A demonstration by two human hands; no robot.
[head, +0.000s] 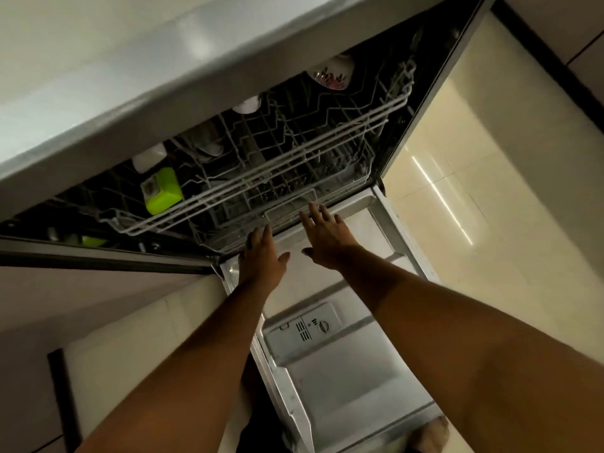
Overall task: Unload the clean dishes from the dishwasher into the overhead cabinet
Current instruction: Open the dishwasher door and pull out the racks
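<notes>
— Where are the hands?
— Both reach over the open dishwasher door (343, 380). The left hand (263, 256) and right hand (323, 237) have loose, spread fingers, grasping nothing, their fingertips at the front edge of the wire rack (261, 188).
— And the dishes?
— In the rack: a lime-green cup (161, 191) on the left, a flowered cup (331, 73) far right, pale dishes (246, 104) between.

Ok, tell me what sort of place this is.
Most likely a home kitchen. An open dishwasher sits under a countertop, its wire rack holds cups and a green container, and the floor is tiled. Both hands reach toward the rack.
</notes>
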